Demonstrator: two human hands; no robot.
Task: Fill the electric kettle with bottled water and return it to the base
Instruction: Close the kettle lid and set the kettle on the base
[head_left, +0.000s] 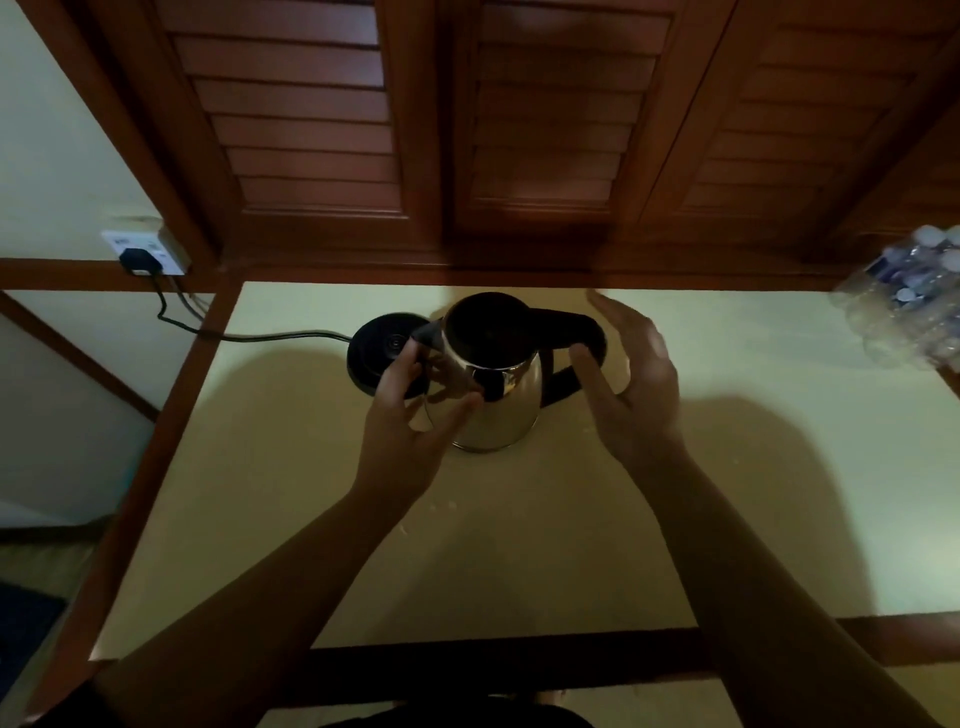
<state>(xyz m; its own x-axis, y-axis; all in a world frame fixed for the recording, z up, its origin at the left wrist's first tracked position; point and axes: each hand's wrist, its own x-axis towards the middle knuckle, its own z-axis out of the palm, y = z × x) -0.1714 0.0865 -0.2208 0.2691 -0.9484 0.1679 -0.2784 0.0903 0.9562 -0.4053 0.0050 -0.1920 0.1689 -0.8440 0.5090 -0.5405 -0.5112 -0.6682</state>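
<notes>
We see the steel kettle (493, 384) standing on the pale table (727, 467), just right of its black base (382, 348); our left hand (410, 431) cups its side with loosely curled fingers; our right hand (634, 384) hovers spread beside the handle; a pack of water bottles (904, 306) sits far right.

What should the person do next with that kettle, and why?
Probably close the right hand on the black handle. The kettle stands on the table, off its base, with the left hand against its side. The right hand is open beside the handle, gripping nothing. The bottled water lies at the far right.
</notes>
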